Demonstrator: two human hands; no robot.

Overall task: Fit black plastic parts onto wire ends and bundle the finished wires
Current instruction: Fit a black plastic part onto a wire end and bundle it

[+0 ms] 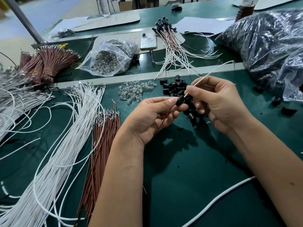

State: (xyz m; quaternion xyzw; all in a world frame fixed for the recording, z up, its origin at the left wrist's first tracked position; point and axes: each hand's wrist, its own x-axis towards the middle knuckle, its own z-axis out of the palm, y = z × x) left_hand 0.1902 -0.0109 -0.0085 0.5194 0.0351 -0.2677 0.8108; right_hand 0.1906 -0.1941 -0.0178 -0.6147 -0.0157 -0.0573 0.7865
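left hand (152,115) pinches black part (180,100) | right hand (218,102) pinches white wire (211,73)

The flat table top (180,161) is dark green. On its left side lies a big bunch of thin white wires (65,136), and just beside them a row of thin reddish-brown wires (101,153) with shiny silver tips. Near the middle of the table sits a pile of small black plastic caps (175,88), next to a little heap of see-through clear bulbs (134,92). At the far side of the table lies a white phone (148,41). On the right side of the table a see-through plastic bag (268,45) looks dark and shiny with black parts inside.
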